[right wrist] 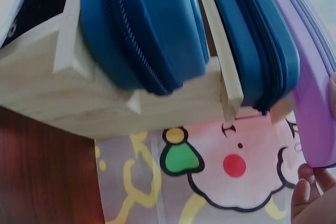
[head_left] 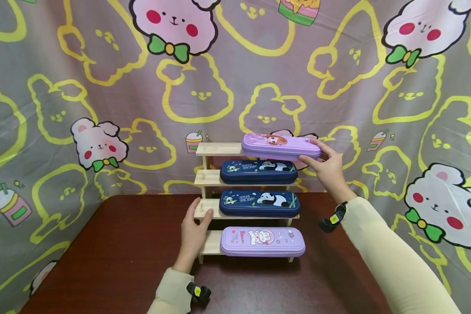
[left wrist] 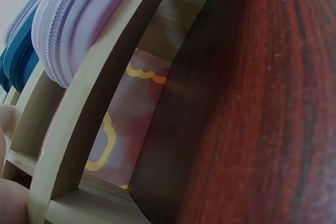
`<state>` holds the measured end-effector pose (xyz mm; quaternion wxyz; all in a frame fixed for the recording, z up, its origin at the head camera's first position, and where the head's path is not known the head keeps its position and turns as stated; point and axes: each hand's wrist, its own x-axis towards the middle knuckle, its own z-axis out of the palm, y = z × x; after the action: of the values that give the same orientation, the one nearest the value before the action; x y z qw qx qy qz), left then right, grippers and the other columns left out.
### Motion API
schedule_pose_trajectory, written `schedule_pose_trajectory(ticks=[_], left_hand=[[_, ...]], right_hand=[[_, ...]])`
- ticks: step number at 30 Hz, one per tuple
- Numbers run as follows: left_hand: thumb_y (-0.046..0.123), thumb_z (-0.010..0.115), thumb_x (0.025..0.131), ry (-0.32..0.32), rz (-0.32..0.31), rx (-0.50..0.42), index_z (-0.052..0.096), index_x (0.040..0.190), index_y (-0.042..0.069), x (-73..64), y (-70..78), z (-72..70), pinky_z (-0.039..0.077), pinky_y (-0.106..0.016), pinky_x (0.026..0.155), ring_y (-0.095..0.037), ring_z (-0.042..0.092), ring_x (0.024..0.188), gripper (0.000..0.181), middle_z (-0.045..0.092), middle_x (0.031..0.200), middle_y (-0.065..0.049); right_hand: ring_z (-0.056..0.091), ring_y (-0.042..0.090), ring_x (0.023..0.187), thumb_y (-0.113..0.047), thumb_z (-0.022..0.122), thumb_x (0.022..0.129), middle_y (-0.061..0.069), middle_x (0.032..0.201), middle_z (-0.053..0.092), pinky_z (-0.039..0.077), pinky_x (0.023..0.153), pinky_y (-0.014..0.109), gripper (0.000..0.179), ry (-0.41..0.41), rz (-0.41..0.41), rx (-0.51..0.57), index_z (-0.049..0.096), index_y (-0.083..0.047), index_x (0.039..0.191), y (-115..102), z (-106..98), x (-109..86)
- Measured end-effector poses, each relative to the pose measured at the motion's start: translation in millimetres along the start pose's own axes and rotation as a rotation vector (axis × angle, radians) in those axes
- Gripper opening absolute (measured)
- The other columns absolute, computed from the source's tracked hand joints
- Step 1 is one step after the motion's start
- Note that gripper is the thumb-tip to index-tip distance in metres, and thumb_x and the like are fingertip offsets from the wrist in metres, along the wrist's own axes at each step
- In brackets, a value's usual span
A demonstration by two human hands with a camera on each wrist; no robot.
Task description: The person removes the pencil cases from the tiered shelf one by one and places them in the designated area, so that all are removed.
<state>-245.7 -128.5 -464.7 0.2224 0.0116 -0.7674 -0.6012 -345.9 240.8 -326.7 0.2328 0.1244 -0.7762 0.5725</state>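
My right hand holds a purple pencil case by its right end, thumb in front and fingers behind. A cartoon girl figure decorates its lid, and it overlaps the top shelf of a stepped wooden rack. In the right wrist view, fingertips show at the end of the purple case. At the rack's left side, my left hand grips the end of a lower shelf between thumb and index finger. The left wrist view shows only two digits, at its left edge beside the wooden rack.
Two navy panda pencil cases lie on the middle shelves. On the lowest shelf sits a lilac case with a bunny picture. The rack stands on a dark red-brown table, with a cartoon-printed cloth behind and at both sides.
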Motion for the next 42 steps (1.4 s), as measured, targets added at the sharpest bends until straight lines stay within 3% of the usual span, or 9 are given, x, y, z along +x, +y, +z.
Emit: schedule_pose_trajectory(ticks=[10,18,26,33,38,42], left_hand=[[0.033,0.069,0.094,0.008,-0.001,0.003,0.045,0.148,0.015,-1.4,-1.4,-1.7,0.030,-0.043,0.113,-0.022,0.041,0.136,0.061,0.049,0.146,-0.007],[0.035,0.068,0.094,0.004,-0.005,0.009,0.045,0.148,0.016,-1.8,-1.9,-1.9,0.030,-0.044,0.112,-0.022,0.041,0.135,0.062,0.049,0.146,-0.007],[0.036,0.068,0.094,0.000,-0.004,0.007,0.045,0.148,0.016,-2.7,-2.6,-0.9,0.031,-0.044,0.112,-0.022,0.042,0.135,0.062,0.049,0.145,-0.007],[0.036,0.069,0.094,0.003,-0.004,0.008,0.046,0.148,0.018,-1.3,-2.2,-0.3,0.031,-0.044,0.112,-0.022,0.042,0.135,0.061,0.050,0.145,-0.007],[0.036,0.069,0.094,0.007,-0.001,0.010,0.046,0.148,0.018,-0.5,-2.3,-0.2,0.031,-0.044,0.112,-0.021,0.043,0.134,0.062,0.050,0.145,-0.006],[0.036,0.069,0.094,0.008,0.000,0.011,0.046,0.148,0.018,-0.7,-2.5,-0.3,0.031,-0.044,0.112,-0.021,0.043,0.134,0.062,0.050,0.145,-0.006]], right_hand=[[0.056,0.019,0.109,-0.029,0.079,0.084,0.010,0.141,0.052,0.048,0.083,0.012,0.065,0.060,0.025,-0.054,0.054,-0.022,0.144,2.8,-29.5,-11.8],[0.057,0.010,0.098,-0.021,0.081,0.083,0.005,0.131,0.058,0.048,0.070,0.010,0.061,0.132,0.027,-0.085,0.058,-0.019,0.140,13.1,-57.0,-19.9],[0.054,0.011,0.103,-0.025,0.079,0.085,0.008,0.137,0.052,0.048,0.075,0.008,0.066,0.143,0.104,-0.130,0.053,-0.022,0.145,14.6,-86.0,-35.5],[0.055,0.008,0.098,-0.016,0.078,0.086,0.000,0.132,0.056,0.047,0.075,0.007,0.063,0.199,0.096,-0.155,0.054,-0.019,0.144,15.5,-107.3,-47.7],[0.054,0.009,0.102,-0.019,0.076,0.087,0.000,0.135,0.056,0.047,0.077,0.007,0.063,0.211,0.115,-0.131,0.052,-0.025,0.145,25.2,-122.1,-56.7],[0.055,0.009,0.100,-0.016,0.077,0.086,-0.003,0.130,0.057,0.047,0.077,0.007,0.062,0.228,0.129,-0.040,0.054,-0.019,0.144,29.7,-131.9,-62.2]])
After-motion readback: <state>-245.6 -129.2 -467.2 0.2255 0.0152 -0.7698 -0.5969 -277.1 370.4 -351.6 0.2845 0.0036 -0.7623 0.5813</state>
